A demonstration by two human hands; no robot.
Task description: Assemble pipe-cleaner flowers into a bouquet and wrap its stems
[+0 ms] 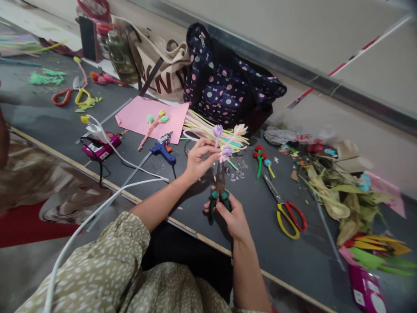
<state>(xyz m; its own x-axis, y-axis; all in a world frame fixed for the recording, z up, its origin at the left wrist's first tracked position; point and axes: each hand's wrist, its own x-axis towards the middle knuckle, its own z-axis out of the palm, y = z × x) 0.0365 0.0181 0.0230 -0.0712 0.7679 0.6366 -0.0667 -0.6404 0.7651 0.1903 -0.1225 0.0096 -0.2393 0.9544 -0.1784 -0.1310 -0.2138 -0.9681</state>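
My left hand (pixel 202 160) pinches the stems of a small bunch of pipe-cleaner flowers, with lilac heads (pixel 226 151) and a cream head (pixel 240 130). In my right hand (pixel 230 213) are long-nose pliers (pixel 220 189) with dark green handles. The jaws point away from me and reach the underside of the bunch; whether they grip a stem I cannot make out. Left of my left hand lies a blue glue gun (pixel 163 148). Beyond the bunch is a pile of pale pipe cleaners (pixel 208 126). Scissors (pixel 285 208) with red and yellow handles rest to the right.
Small red flowers (pixel 259 155) lie near the scissors. Dried leaves and scraps (pixel 345 191) heap up at right. A pink sheet (pixel 143 111) carries a pipe-cleaner sprig (pixel 155 124). Two bags, a dotted one (pixel 224 82) and a canvas one (pixel 163 65), stand behind. A white cable (pixel 107 202) crosses the table edge.
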